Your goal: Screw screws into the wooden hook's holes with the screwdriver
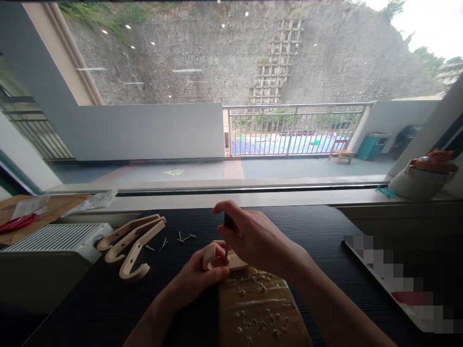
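Observation:
My right hand (249, 229) is closed around the dark handle of a screwdriver (226, 250), held upright with its shaft pointing down. The tip meets a light wooden hook (237, 261) near its curved end; a screw there is too small to make out clearly. My left hand (204, 270) grips the hook's curved end, thumb in front and fingers behind. Beneath the hook lies a tape-wrapped board (260, 308) dotted with many holes. To the left, several wooden hooks (135, 255) rest side by side, with loose screws (186, 237) close by.
The black table (304, 226) stands against a window sill (289, 198). A white radiator (61, 238) is at the left, with brown cardboard (43, 207) and a red-handled item (18, 222) above it. A blurred flat panel (394, 289) lies right. A pot (421, 180) sits on the sill.

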Demonstrator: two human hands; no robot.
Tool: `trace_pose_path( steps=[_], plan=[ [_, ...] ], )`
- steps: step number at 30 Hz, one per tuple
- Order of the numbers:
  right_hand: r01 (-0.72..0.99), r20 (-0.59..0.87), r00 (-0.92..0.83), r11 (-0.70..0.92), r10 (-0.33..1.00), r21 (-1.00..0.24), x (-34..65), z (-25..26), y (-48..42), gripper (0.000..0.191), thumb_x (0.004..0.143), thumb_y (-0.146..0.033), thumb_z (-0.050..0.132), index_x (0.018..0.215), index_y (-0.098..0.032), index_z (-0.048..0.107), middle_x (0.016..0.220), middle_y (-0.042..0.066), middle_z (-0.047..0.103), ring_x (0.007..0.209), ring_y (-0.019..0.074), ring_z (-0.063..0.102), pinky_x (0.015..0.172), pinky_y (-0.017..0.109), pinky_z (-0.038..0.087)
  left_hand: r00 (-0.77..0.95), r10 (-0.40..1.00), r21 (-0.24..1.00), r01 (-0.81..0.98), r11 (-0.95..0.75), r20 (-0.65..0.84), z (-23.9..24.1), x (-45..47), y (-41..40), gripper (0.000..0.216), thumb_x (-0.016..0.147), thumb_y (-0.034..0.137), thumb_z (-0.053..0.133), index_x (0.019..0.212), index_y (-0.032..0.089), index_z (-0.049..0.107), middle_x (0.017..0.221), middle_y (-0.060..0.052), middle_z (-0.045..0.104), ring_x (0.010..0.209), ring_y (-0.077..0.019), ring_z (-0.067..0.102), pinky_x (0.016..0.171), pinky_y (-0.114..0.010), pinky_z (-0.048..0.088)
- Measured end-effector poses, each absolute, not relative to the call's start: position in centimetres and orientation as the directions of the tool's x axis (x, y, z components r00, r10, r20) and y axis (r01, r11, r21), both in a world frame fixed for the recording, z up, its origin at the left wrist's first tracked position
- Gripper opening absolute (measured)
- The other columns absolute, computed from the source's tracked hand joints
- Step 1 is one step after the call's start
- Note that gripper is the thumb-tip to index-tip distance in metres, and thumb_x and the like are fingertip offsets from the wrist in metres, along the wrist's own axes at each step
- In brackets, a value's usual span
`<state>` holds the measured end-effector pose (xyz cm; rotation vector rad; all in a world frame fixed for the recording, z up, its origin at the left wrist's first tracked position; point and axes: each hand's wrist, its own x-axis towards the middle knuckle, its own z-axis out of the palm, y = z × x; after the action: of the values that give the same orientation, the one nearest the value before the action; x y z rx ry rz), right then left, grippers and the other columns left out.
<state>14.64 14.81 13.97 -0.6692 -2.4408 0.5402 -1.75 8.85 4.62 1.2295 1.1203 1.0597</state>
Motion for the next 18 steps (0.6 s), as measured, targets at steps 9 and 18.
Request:
trace_pose_path(
  steps=[9,18],
  plan=[
    [0.321,0.384,-0.733,0.784,0.561,-0.531,14.8,14.1,14.6,0.036,0.085,-0.021,0.044,0.120,-0.023,0.042,0.076,0.001,0.059,0.066,0.0122,0.051,0.059,0.024,0.032,0.155,0.986,0.998,0.017,0.061,-0.063,4.0,-2.1,8.7,0.021,0.071,0.026,0.068,0.085,0.017,0.055,0.093,-0.001,0.058,0.084,-0.0161,0.051,0.073,-0.024,0.038],
    [0.376,0.393,-0.721,0.799,0.570,-0.469,14.8,14.2,14.6,0.033,0.086,-0.022,0.045,0.118,-0.023,0.045,0.072,0.000,0.061,0.063,0.0124,0.052,0.060,0.025,0.035,0.133,0.990,0.999,0.003,0.048,-0.048,4.5,-1.8,8.9,0.019,0.070,0.023,0.069,0.078,0.016,0.054,0.086,0.001,0.057,0.074,-0.0117,0.048,0.067,-0.021,0.037]
  ],
)
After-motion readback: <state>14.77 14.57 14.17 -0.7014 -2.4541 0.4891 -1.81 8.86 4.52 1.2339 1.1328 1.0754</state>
